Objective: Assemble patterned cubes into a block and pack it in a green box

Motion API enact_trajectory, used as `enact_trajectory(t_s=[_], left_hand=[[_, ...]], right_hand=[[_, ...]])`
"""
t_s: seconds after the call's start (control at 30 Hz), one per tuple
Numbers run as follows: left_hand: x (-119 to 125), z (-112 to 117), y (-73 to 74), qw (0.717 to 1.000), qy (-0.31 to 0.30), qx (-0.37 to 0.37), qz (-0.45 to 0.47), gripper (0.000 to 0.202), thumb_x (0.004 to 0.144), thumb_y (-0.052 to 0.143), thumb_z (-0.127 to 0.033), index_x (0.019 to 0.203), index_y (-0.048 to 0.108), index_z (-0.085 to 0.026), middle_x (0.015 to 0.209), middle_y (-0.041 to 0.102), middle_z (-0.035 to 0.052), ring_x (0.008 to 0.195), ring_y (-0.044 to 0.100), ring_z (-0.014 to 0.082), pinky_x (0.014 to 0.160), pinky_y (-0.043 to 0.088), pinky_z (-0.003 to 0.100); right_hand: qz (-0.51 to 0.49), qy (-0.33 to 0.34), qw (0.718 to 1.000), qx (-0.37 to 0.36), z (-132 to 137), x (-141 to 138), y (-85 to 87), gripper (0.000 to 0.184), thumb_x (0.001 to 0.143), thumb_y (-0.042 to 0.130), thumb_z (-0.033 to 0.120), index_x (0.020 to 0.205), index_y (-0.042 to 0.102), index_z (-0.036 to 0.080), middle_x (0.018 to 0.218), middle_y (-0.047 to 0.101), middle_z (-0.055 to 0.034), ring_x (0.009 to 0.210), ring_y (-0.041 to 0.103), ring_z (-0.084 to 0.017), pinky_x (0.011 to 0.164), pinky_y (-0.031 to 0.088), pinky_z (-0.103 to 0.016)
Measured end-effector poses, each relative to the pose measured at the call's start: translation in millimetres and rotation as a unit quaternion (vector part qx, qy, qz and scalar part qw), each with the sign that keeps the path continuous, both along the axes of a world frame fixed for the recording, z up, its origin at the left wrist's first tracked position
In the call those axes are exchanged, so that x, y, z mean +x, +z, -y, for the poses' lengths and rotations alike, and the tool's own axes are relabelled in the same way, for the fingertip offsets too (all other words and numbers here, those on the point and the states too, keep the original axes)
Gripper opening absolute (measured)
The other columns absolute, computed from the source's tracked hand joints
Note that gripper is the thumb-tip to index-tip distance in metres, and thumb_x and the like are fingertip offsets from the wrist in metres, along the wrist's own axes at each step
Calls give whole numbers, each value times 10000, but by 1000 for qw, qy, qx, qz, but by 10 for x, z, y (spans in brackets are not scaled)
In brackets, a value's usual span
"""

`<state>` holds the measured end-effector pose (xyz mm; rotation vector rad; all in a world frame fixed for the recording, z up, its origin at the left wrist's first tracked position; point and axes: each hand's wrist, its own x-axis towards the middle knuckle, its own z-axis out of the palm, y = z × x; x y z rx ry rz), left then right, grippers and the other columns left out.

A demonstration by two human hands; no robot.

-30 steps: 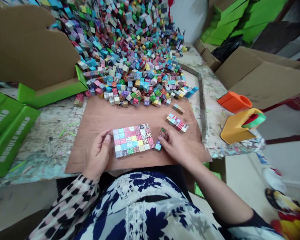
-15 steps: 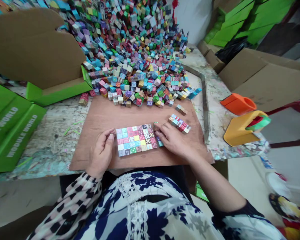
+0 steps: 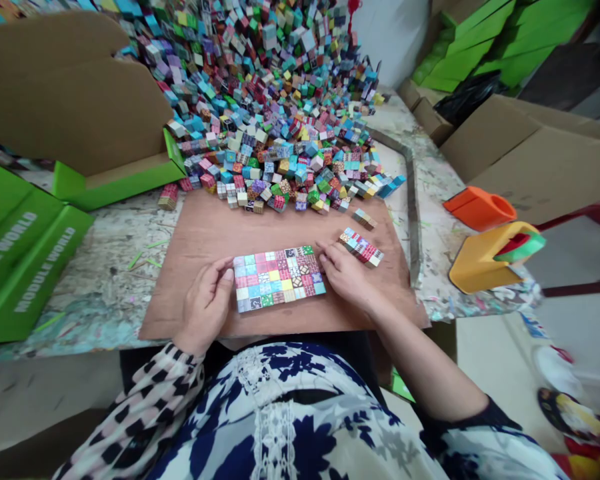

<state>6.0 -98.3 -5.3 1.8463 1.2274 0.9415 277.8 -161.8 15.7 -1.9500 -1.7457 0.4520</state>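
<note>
A flat rectangular slab of small patterned cubes (image 3: 275, 279), set in even rows, lies on a brown board (image 3: 260, 227) in front of me. My left hand (image 3: 207, 303) is at its left end, with fingers curled together and the thumb against the edge. At the opposite end my right hand (image 3: 347, 270) presses its bent fingers and thumb to the slab's right edge. A smaller block of joined cubes (image 3: 361, 247) rests just beyond the right hand. Behind it lies a short row of cubes (image 3: 364, 218). The fingertips' undersides are hidden.
A large heap of loose cubes (image 3: 280, 133) covers the table's back. Green boxes (image 3: 40, 267) and an open cardboard-lined box (image 3: 120, 183) stand at left. Orange (image 3: 480, 205) and yellow (image 3: 485, 260) tape dispensers sit at right, before a big carton (image 3: 535, 153). A metal bar (image 3: 411, 213) borders the board.
My right hand's column of cubes, apart from the slab earlier, now sits flush at its right end. The right hand has shifted slightly right, and its fingers are outside the slab's edge.
</note>
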Motion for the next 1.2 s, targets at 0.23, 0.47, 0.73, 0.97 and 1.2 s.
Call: enact_trajectory(t_s=[0.23, 0.47, 0.73, 0.97, 1.2], left_hand=[[18, 5, 59, 996, -8, 55, -70, 370, 963, 434, -422, 1204, 610, -204, 1117, 670, 62, 1052, 614, 222, 933, 479, 368], [11, -3, 67, 997, 1, 37, -68, 378, 963, 431, -417, 1213, 609, -196, 1138, 675, 64, 1066, 615, 214, 950, 472, 367], [15, 0, 59, 997, 2, 39, -63, 382, 963, 436, -421, 1206, 614, -187, 1137, 676, 69, 1076, 613, 213, 963, 469, 371], [14, -15, 55, 997, 0, 37, -65, 376, 962, 431, -420, 1207, 611, -198, 1136, 674, 64, 1070, 616, 216, 962, 475, 380], [30, 38, 93, 991, -3, 89, -103, 400, 962, 425, -418, 1247, 580, -185, 1273, 613, 102, 1212, 553, 242, 1063, 431, 436]], right_hand=[[127, -79, 989, 15, 69, 207, 201, 433, 946, 338, 201, 1302, 578, 147, 1138, 617, -161, 1085, 551, -288, 934, 447, -441], [236, -160, 947, -151, 68, 470, 337, 407, 983, 350, 350, 1200, 623, 142, 1164, 637, -187, 1052, 583, -324, 846, 446, -414], [99, -85, 986, -99, 81, 147, 280, 302, 959, 438, 260, 1187, 596, 141, 1059, 693, -115, 959, 631, -237, 802, 438, -318], [27, -117, 989, -85, 153, 29, 174, 294, 944, 464, 288, 1173, 578, 145, 1020, 689, -105, 866, 633, -222, 757, 458, -318], [55, -80, 995, 22, 153, 115, 88, 418, 985, 359, 381, 1216, 595, 126, 1169, 636, -169, 1118, 571, -272, 981, 434, -430]])
